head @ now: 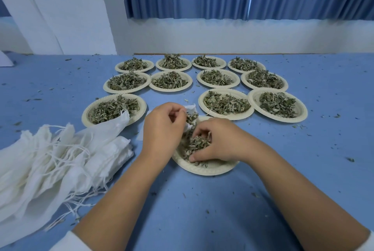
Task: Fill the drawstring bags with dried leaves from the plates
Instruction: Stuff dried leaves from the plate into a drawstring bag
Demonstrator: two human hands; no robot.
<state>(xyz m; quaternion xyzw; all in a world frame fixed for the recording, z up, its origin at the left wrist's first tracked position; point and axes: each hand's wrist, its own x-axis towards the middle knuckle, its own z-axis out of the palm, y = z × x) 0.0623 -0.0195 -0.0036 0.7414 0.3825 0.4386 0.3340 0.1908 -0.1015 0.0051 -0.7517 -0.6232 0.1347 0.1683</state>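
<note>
A cream paper plate (204, 169) lies just in front of me on the blue table, with dried green leaves (195, 143) heaped in it. My left hand (162, 129) pinches the mouth of a white drawstring bag (191, 109) and holds it over the plate's far side; leaves show inside the bag's mouth. My right hand (218, 141) is curled over the heap and grips a clump of leaves, its thumb down near the plate's rim. Most of the bag is hidden behind my left hand.
A heap of empty white drawstring bags (60, 157) with loose strings spreads over the near left. Several more plates of leaves (226, 102) stand in rows beyond my hands. Leaf crumbs dot the blue table (202, 210). A white wall and blue curtain rise behind.
</note>
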